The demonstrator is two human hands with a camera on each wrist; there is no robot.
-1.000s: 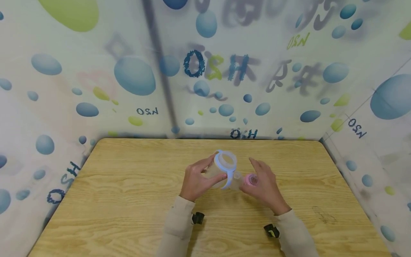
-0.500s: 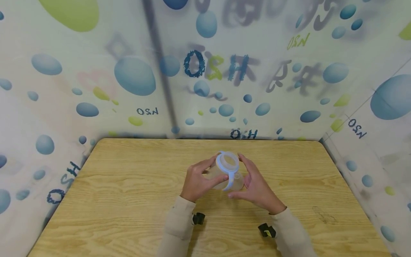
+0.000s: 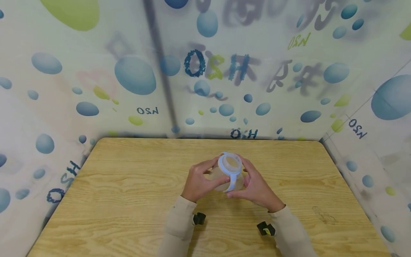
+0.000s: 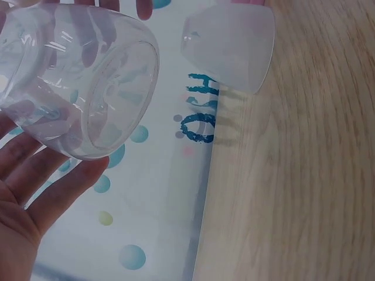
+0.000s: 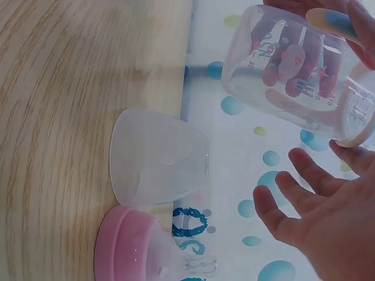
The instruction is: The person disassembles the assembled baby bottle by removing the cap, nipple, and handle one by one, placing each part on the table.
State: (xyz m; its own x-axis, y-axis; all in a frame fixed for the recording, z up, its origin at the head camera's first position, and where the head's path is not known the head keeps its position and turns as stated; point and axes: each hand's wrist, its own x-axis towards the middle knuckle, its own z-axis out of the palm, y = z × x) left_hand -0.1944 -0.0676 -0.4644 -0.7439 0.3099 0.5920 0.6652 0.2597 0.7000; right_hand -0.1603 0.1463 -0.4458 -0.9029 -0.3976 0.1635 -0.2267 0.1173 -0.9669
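My left hand [image 3: 200, 182] grips a clear baby bottle [image 5: 281, 70] round its body, fingers showing through the plastic in the right wrist view. At the bottle's open neck sits a light blue ring with handles [image 3: 233, 181]. My right hand [image 3: 257, 189] holds this ring between thumb and index finger, its other fingers spread in the right wrist view. On the table beyond stand a frosted, translucent bottle cap [image 5: 158, 158] and, beside it, a pink collar with a clear nipple [image 5: 126, 246]. Both are mostly hidden behind the bottle and right hand in the head view.
The wood-grain table [image 3: 128, 200] ends against a back wall [image 3: 199, 89] patterned with blue and green spots and letters. Black wrist cameras [image 3: 199, 218] sit by both sleeves. A faint outline mark [image 3: 323, 215] shows on the table's right.
My right hand has moved left from beside the pink nipple collar to the blue ring on the bottle. The bottle, in my left hand, has shifted slightly to the right.
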